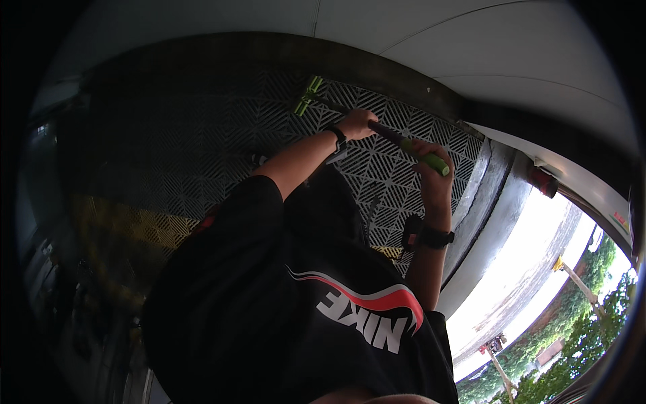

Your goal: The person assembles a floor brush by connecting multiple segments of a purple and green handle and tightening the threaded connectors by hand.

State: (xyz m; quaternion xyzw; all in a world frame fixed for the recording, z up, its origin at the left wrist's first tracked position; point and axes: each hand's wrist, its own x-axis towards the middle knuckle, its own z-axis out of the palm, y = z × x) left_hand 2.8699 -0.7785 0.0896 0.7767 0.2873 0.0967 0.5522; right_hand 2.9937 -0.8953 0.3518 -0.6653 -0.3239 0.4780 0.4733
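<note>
A long-handled floor tool (387, 132) with a dark pole and a bright green grip slants across the upper middle. Its narrow green head (308, 95) rests at the far end, on or just over the floor tiles; whether it is a brush, squeegee or mop, I cannot tell. My left hand (356, 124) is wrapped round the pole, on the side toward the head. Closer to the pole's end, my right hand (433, 157) grips the green handle, and the rounded green tip sticks out past the fingers. Dark bands circle both wrists.
Dark slatted floor tiles (397, 108) spread beneath me, with yellow tiles (158, 227) at the left. A pale wall (404, 40) curves along the far side. To the right, a raised grey sill (488, 195) borders a bright opening to the outdoors, with a red-and-black object (542, 182) beside it.
</note>
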